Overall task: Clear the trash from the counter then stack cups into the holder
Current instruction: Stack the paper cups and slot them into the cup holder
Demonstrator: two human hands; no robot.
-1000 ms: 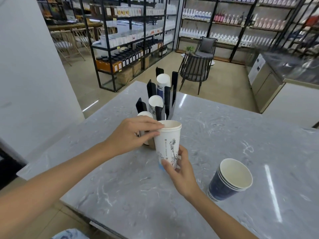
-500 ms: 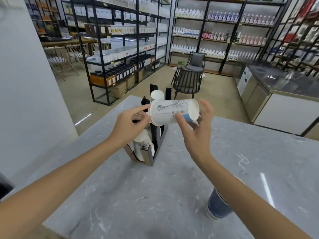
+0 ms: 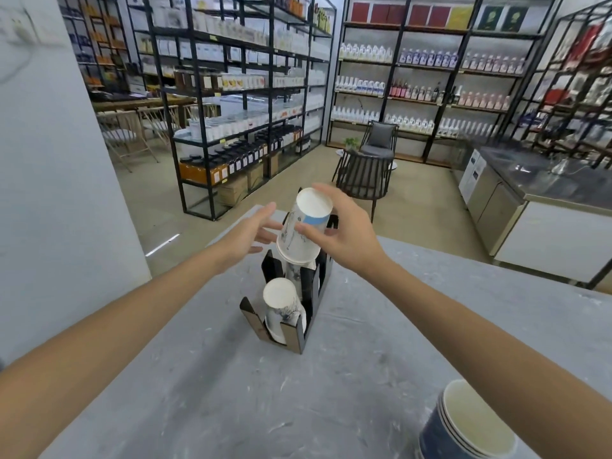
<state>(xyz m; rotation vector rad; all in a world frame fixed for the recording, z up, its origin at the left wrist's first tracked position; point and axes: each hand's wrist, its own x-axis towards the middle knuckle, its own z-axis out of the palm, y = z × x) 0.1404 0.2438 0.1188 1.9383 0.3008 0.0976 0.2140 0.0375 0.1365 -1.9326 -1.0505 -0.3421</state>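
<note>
A tall white paper cup [image 3: 303,226] with a line drawing and a blue band is upside down, base up, over the middle slot of the black cup holder [image 3: 291,337]. My right hand [image 3: 344,233] grips it from the right side. The mouth of the cup sits just over another inverted white cup in that slot. My left hand [image 3: 246,235] hovers to its left with fingers spread, not holding anything. In the holder's nearest slot stands a further inverted white cup [image 3: 281,299].
A stack of dark blue paper cups [image 3: 463,429], mouths up, stands on the grey marble counter [image 3: 215,392] at the lower right, under my right forearm. Beyond the counter's far edge are shop shelves, a black chair and a steel worktop.
The white cup has been turned from upright through sideways to upside down and carried over the holder. My left hand has let go of it and opened.
</note>
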